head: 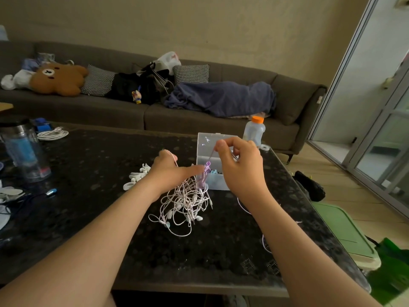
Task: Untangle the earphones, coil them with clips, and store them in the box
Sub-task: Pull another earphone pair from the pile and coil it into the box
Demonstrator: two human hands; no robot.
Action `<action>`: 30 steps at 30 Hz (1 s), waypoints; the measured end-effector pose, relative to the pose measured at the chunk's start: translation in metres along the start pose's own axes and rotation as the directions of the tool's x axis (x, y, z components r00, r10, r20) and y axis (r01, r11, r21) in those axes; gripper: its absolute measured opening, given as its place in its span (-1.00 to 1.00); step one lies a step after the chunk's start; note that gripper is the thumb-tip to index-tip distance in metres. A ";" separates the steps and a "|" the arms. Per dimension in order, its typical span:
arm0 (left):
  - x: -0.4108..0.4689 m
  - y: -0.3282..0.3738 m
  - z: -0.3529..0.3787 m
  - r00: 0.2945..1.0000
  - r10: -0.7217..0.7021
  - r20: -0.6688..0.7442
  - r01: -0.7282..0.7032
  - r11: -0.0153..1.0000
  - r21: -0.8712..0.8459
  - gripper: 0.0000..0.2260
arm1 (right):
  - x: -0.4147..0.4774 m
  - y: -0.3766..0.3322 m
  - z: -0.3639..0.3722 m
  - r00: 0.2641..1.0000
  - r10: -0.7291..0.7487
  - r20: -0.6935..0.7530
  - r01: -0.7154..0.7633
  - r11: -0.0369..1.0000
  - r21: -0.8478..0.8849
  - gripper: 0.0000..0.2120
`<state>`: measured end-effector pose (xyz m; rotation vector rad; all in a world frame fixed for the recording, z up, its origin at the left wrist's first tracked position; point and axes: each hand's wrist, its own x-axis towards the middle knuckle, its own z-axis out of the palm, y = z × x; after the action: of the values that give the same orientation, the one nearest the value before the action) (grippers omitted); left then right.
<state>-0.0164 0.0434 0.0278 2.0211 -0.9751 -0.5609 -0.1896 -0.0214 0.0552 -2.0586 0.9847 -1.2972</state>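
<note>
A tangle of pale pink earphone cables (183,204) lies on the dark table (93,218), partly lifted. My left hand (170,171) grips a bunch of the cables above the pile. My right hand (239,160) pinches one cable strand and pulls it up in front of the clear plastic box (208,142), whose lid stands open. A purple clip or earphone part (207,171) hangs between my hands. Small coloured clips (215,172) show inside the box. More cable trails under my right forearm.
White clips (138,176) lie left of the pile. A bottle with an orange cap (254,130) stands behind the box. A clear tumbler (24,151) and a coiled white cable (52,134) are at the table's left. A grey sofa lies beyond, a green bin at right.
</note>
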 end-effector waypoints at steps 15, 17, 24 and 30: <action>-0.014 0.008 0.005 0.869 0.426 0.250 -0.447 0.894 0.028 -0.82 | 0.006 0.013 0.009 0.999 0.042 0.005 -0.042 0.999 0.008 -0.78; -0.014 0.007 0.005 0.862 0.437 0.256 -0.458 0.888 0.025 -0.86 | 0.007 0.015 0.011 0.999 0.038 -0.017 -0.037 0.999 0.013 -0.77; -0.014 0.004 0.002 0.826 0.443 0.349 -0.504 0.857 0.107 -0.99 | 0.013 0.028 0.017 0.993 0.096 -0.074 -0.094 0.995 0.023 -0.63; -0.018 0.006 0.004 0.852 0.439 0.286 -0.497 0.850 0.175 -0.81 | 0.012 0.027 0.016 0.988 0.132 -0.080 -0.126 0.989 0.077 -0.71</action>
<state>-0.0321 0.0538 0.0313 1.8399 -1.7010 -0.4285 -0.1797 -0.0468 0.0356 -1.8669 1.0741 -1.3420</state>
